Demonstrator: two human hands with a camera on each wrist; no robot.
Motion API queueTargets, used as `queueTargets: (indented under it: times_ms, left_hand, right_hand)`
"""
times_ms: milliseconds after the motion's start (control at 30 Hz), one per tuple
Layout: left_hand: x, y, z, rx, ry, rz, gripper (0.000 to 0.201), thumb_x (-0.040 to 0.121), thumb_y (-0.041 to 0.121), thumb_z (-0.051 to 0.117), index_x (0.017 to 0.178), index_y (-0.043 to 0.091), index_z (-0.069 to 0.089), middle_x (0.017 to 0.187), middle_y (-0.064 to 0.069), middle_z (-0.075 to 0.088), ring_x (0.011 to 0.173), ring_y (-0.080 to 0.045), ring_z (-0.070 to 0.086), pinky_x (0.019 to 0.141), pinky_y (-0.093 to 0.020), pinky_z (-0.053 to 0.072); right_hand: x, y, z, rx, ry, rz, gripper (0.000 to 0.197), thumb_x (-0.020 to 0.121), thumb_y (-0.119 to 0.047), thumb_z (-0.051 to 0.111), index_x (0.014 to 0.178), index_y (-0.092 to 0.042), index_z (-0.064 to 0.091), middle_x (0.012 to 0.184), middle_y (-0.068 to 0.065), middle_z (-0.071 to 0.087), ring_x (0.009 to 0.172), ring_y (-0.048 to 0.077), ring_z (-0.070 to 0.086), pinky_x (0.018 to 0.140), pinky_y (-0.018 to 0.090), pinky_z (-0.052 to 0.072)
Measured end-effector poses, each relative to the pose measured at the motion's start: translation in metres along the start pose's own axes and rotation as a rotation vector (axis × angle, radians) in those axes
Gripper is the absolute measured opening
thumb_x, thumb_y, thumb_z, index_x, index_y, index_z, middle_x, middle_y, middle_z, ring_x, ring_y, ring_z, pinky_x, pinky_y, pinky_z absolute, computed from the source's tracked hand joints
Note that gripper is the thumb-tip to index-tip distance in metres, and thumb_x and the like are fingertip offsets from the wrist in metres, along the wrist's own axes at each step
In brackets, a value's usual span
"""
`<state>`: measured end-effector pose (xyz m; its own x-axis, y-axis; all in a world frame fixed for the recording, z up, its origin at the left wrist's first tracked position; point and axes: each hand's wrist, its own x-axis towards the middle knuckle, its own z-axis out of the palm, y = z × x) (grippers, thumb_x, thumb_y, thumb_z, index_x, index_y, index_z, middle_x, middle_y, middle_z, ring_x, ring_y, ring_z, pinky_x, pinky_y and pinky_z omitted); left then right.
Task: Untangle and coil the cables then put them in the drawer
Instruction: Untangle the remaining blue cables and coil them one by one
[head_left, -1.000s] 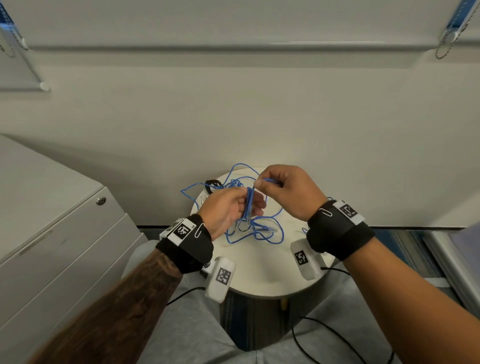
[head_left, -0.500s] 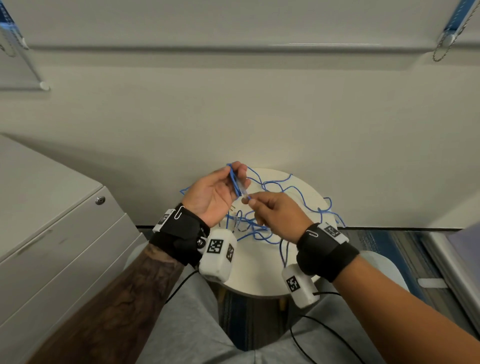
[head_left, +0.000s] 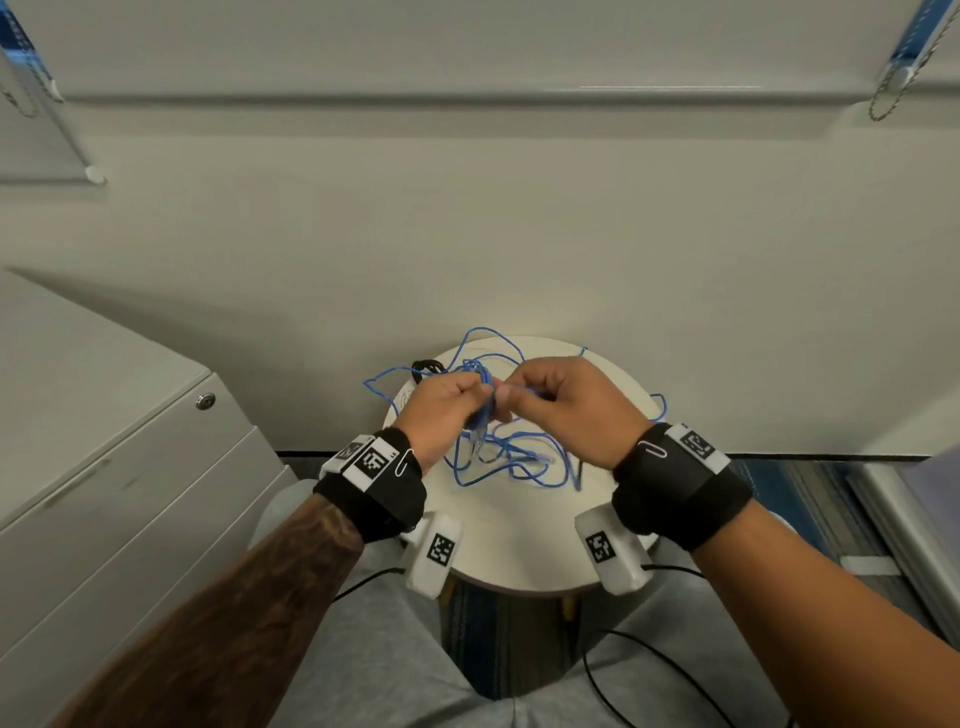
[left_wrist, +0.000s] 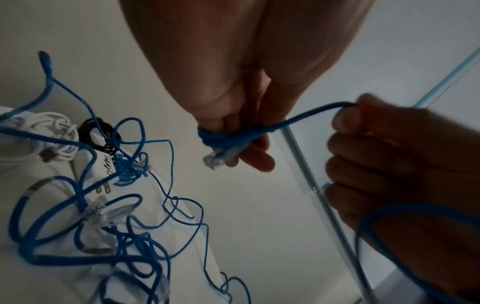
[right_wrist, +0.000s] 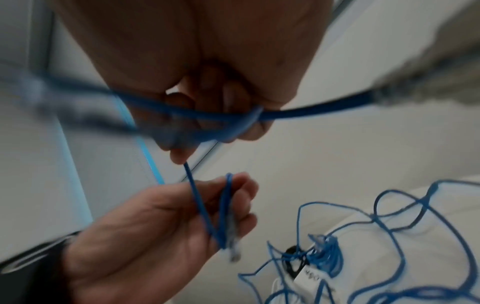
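Note:
A thin blue network cable (head_left: 511, 460) lies in loose tangles on a small round white table (head_left: 519, 551). My left hand (head_left: 449, 405) holds a few turns of it wrapped round the fingers (left_wrist: 255, 151), with its clear plug (left_wrist: 214, 160) sticking out. My right hand (head_left: 566, 405) pinches the running strand (left_wrist: 315, 112) just right of the left hand. In the right wrist view the blue cable (right_wrist: 221, 205) crosses the left palm. A white cable (left_wrist: 55, 128) and a black cable (left_wrist: 94, 131) lie at the table's far left edge.
A grey cabinet with drawers (head_left: 119, 483) and a lock (head_left: 205, 400) stands to the left. A pale wall (head_left: 493, 234) rises right behind the table. My lap in grey trousers (head_left: 395, 665) is under the table's near edge, with black wires (head_left: 649, 654) hanging there.
My right hand has risen from below the left hand to level with it, bringing the strand over. My left hand has turned palm down with the wraps on its fingers.

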<state>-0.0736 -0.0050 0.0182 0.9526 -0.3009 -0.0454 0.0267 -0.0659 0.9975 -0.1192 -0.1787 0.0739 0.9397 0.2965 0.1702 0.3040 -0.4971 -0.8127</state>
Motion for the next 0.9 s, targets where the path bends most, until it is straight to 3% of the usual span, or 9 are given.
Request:
queueTargets:
  times_ms: [67,133,233,367,467,567,667,800,900]
  left_hand:
    - [-0.005,0.004,0.005,-0.069,-0.081,-0.053,0.034,0.102,0.008,0.038,0.088,0.004,0.07,0.083,-0.011,0.072,0.074,-0.023,0.065,0.075,-0.035,0.051]
    - [-0.009,0.01,0.007,-0.116,-0.139,-0.069,0.035,0.102,0.008,0.035,0.094,-0.007,0.066,0.089,-0.02,0.069,0.071,-0.026,0.062,0.075,-0.037,0.051]
    - [-0.012,0.018,0.008,-0.113,-0.216,-0.066,0.033,0.1,0.001,0.036,0.089,-0.004,0.066,0.084,-0.018,0.066,0.065,-0.022,0.058,0.073,-0.033,0.05]
    - [-0.011,0.024,0.007,-0.306,-0.283,-0.1,0.028,0.101,0.003,0.035,0.094,-0.005,0.061,0.084,-0.016,0.061,0.06,-0.017,0.054,0.073,-0.034,0.051]
    - [-0.01,0.029,0.006,-0.588,-0.314,-0.134,0.023,0.097,0.008,0.038,0.097,-0.002,0.058,0.085,-0.01,0.06,0.063,-0.014,0.055,0.074,-0.032,0.054]
    - [-0.005,0.031,0.002,-0.892,-0.226,-0.138,0.021,0.098,0.01,0.038,0.1,0.0,0.057,0.088,-0.008,0.062,0.067,-0.012,0.06,0.08,-0.032,0.055]
    - [0.005,0.029,-0.008,-1.037,-0.04,-0.116,0.024,0.101,0.009,0.037,0.101,0.0,0.06,0.093,-0.01,0.066,0.072,-0.011,0.063,0.085,-0.033,0.056]
    - [0.013,0.021,-0.011,-0.985,0.149,-0.085,0.027,0.104,0.011,0.035,0.098,0.001,0.06,0.091,-0.01,0.066,0.072,-0.011,0.067,0.085,-0.031,0.054]
    - [0.018,0.008,-0.008,-0.878,0.225,-0.066,0.028,0.105,0.012,0.033,0.1,0.001,0.059,0.087,-0.008,0.068,0.075,-0.013,0.068,0.079,-0.028,0.055]
  right_hand:
    - [0.008,0.01,-0.007,-0.049,0.05,-0.001,0.022,0.097,-0.023,0.063,0.08,-0.012,0.072,0.066,-0.002,0.065,0.062,0.005,0.051,0.066,0.02,0.043]
    - [0.014,0.021,-0.012,-0.116,0.106,0.013,0.018,0.096,-0.026,0.065,0.083,-0.015,0.073,0.061,-0.009,0.056,0.057,0.003,0.046,0.061,0.019,0.039]
    - [0.018,0.032,-0.017,-0.104,0.159,0.031,0.017,0.095,-0.029,0.067,0.086,-0.016,0.073,0.06,-0.011,0.054,0.056,0.002,0.046,0.058,0.013,0.037]
    - [0.018,0.043,-0.012,-0.055,0.166,0.065,0.021,0.098,-0.037,0.06,0.088,-0.023,0.072,0.069,0.004,0.06,0.062,0.016,0.049,0.062,0.025,0.043]
    - [0.013,0.047,0.003,-0.025,0.126,0.081,0.026,0.104,-0.029,0.05,0.082,-0.029,0.065,0.065,-0.004,0.054,0.057,0.005,0.045,0.058,0.014,0.039]
    - [0.008,0.051,0.018,-0.036,0.036,0.111,0.027,0.105,-0.027,0.049,0.081,-0.028,0.063,0.06,-0.01,0.053,0.052,0.001,0.047,0.058,0.014,0.039]
    - [0.002,0.052,0.032,-0.074,-0.077,0.117,0.02,0.103,-0.026,0.051,0.103,-0.017,0.069,0.063,-0.006,0.059,0.055,0.003,0.054,0.061,0.02,0.046]
    - [0.0,0.044,0.038,-0.293,-0.109,-0.008,0.024,0.103,-0.031,0.049,0.097,-0.015,0.067,0.069,0.0,0.064,0.066,0.017,0.06,0.066,0.034,0.048]
    - [0.001,0.04,0.039,-0.456,-0.125,-0.086,0.027,0.103,-0.032,0.048,0.09,-0.012,0.062,0.072,0.004,0.062,0.069,0.023,0.058,0.063,0.037,0.045]
